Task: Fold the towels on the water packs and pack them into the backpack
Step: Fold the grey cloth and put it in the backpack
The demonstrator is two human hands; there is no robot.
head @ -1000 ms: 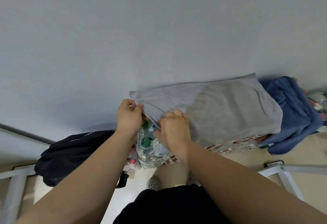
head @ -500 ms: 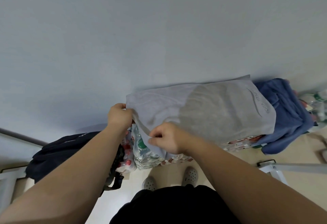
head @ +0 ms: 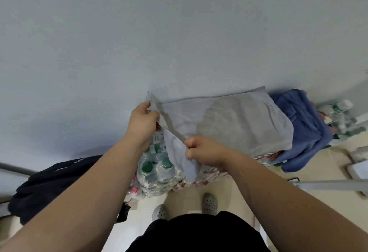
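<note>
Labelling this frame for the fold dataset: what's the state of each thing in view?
grey towel: spread over the packs, left end lifted.
blue towel: crumpled, draped over the packs' right end.
water packs: wrapped, caps on.
backpack: slumped left of the packs; open or zipped unclear.
left hand: pinches the grey towel's far corner.
right hand: pinches its near edge.

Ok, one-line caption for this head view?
Left hand and right hand pinch the grey towel over water packs; blue towel right, black backpack left.
</note>
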